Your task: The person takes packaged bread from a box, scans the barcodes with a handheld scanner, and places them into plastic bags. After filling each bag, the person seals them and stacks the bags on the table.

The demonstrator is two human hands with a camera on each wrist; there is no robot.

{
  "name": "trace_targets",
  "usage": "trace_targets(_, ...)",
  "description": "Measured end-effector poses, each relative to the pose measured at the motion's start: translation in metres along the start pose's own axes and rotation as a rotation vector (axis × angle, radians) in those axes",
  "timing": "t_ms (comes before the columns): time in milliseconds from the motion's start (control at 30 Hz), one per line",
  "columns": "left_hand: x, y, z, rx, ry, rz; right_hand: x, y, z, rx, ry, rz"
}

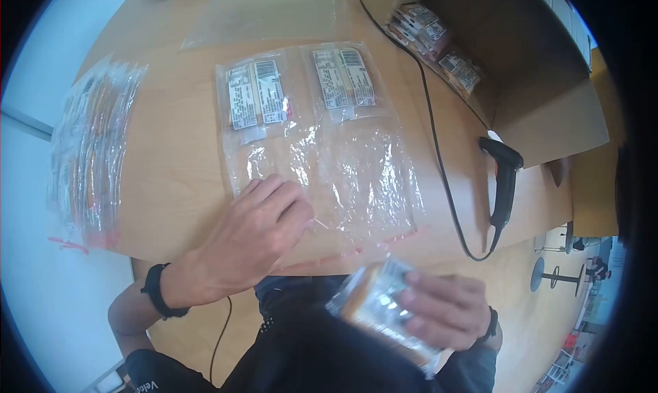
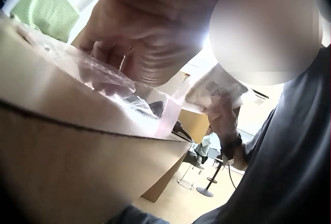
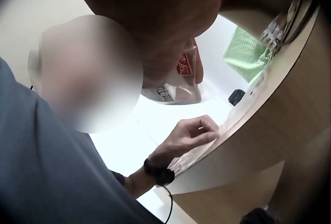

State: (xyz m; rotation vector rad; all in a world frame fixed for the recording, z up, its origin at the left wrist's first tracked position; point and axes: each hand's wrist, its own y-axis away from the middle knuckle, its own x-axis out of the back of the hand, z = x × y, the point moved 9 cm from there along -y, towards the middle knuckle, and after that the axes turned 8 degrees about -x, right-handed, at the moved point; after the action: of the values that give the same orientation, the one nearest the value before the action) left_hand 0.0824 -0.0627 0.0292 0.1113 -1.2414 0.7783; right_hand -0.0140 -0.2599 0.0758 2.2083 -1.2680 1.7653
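A large clear plastic bag (image 1: 356, 180) with a red strip along its near edge lies flat on the table, two labelled packs (image 1: 257, 94) side by side at its far end. My left hand (image 1: 264, 221) is over the near left part of this bag, pinching its film (image 2: 111, 81) between curled fingers and thumb, as the left wrist view shows. By the table's front edge, my right hand (image 1: 449, 311) grips a wrapped bread pack (image 1: 384, 300) in shiny clear film. Red and white print (image 3: 183, 66) shows on that pack in the right wrist view.
Several filled clear bags (image 1: 92, 153) are stacked at the left. Another flat clear bag (image 1: 274, 12) lies at the back. An open cardboard box (image 1: 548, 112) on the right contains more packs (image 1: 425, 33). A black barcode scanner (image 1: 504, 180) lies beside it, its cable (image 1: 432, 112) running across the table.
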Motion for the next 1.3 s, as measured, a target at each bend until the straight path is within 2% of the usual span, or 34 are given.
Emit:
trace_targets(33, 0.002, 0.000, 0.001, 0.000, -0.006, -0.004, -0.007, -0.005, -0.008, 0.024, 0.052, -0.011)
trace_targets(100, 0.021, -0.001, 0.004, 0.013, 0.058, 0.141, -0.020, -0.015, -0.017, 0.056, 0.203, -0.061)
trace_targets(133, 0.023, -0.001, 0.007, 0.009, 0.049, 0.135, -0.027, -0.023, -0.018, 0.056, 0.203, -0.049)
trace_targets(233, 0.033, 0.004, 0.016, -0.014, -0.066, 0.169, -0.070, -0.040, 0.006, -0.048, 0.434, -0.211)
trace_targets(267, 0.032, 0.005, 0.017, -0.017, -0.066, 0.181, -0.077, -0.046, 0.009, -0.040, 0.433, -0.199)
trace_targets(333, 0.032, 0.008, 0.017, -0.018, -0.085, 0.202, -0.091, -0.059, 0.024, -0.142, 0.361, -0.243)
trace_targets(367, 0.031, 0.010, 0.017, -0.014, -0.075, 0.207, -0.093, -0.057, 0.027, -0.182, 0.167, -0.226)
trace_targets(400, 0.030, 0.012, 0.016, -0.008, -0.061, 0.213, -0.094, -0.058, 0.024, -0.169, 0.169, -0.223)
trace_targets(467, 0.030, 0.015, 0.015, -0.012, -0.061, 0.223, -0.087, -0.059, 0.030, -0.281, -0.016, -0.150)
trace_targets(500, 0.028, 0.015, 0.016, -0.023, -0.049, 0.222, -0.089, -0.061, 0.032, -0.277, -0.017, -0.150)
trace_targets(567, 0.023, 0.016, 0.015, -0.041, -0.064, 0.203, -0.114, -0.061, 0.036, -0.210, 0.124, -0.345)
trace_targets(733, 0.022, 0.012, 0.019, -0.089, -0.092, 0.175, -0.126, -0.093, 0.044, -0.102, 0.045, -0.330)
trace_targets(800, 0.021, 0.011, 0.017, -0.049, -0.046, 0.152, -0.127, -0.098, 0.042, -0.091, 0.001, -0.318)
trace_targets(900, 0.017, 0.018, 0.015, -0.066, -0.035, 0.089, -0.115, -0.099, 0.035, -0.127, 0.027, -0.212)
trace_targets(933, 0.017, 0.017, 0.021, -0.110, -0.016, 0.094, -0.111, -0.090, 0.022, -0.073, 0.099, -0.196)
trace_targets(967, 0.019, 0.017, 0.017, -0.003, -0.059, 0.070, -0.105, -0.082, 0.013, -0.020, 0.175, -0.186)
trace_targets(1000, 0.021, 0.021, 0.010, 0.107, -0.104, 0.047, -0.092, -0.077, 0.015, -0.053, 0.209, -0.183)
trace_targets(1033, 0.010, 0.028, 0.005, 0.157, -0.012, -0.051, -0.068, -0.072, 0.007, 0.008, 0.126, -0.101)
trace_targets(1067, 0.008, 0.030, 0.005, 0.127, -0.003, -0.046, -0.044, -0.069, -0.003, 0.078, 0.040, -0.019)
trace_targets(1100, -0.002, 0.033, 0.003, 0.132, -0.074, -0.151, -0.014, -0.075, 0.011, 0.062, 0.028, 0.125)
trace_targets(1133, -0.012, 0.039, 0.001, 0.137, -0.152, -0.254, 0.003, -0.078, 0.036, -0.013, 0.182, 0.081)
trace_targets(1167, -0.017, 0.043, 0.000, 0.138, -0.153, -0.260, 0.023, -0.087, 0.064, -0.022, 0.321, 0.231)
trace_targets(1200, -0.019, 0.043, 0.003, 0.127, -0.154, -0.262, 0.037, -0.095, 0.105, -0.175, 0.512, 0.187)
trace_targets(1233, -0.019, 0.043, 0.004, 0.136, -0.174, -0.274, 0.045, -0.099, 0.158, -0.415, 0.633, 0.114)
trace_targets(1267, -0.019, 0.043, 0.004, 0.147, -0.197, -0.286, 0.058, -0.102, 0.201, -0.601, 0.591, 0.052)
trace_targets(1300, -0.019, 0.043, 0.007, 0.142, -0.207, -0.288, 0.059, -0.097, 0.244, -0.589, 0.737, 0.134)
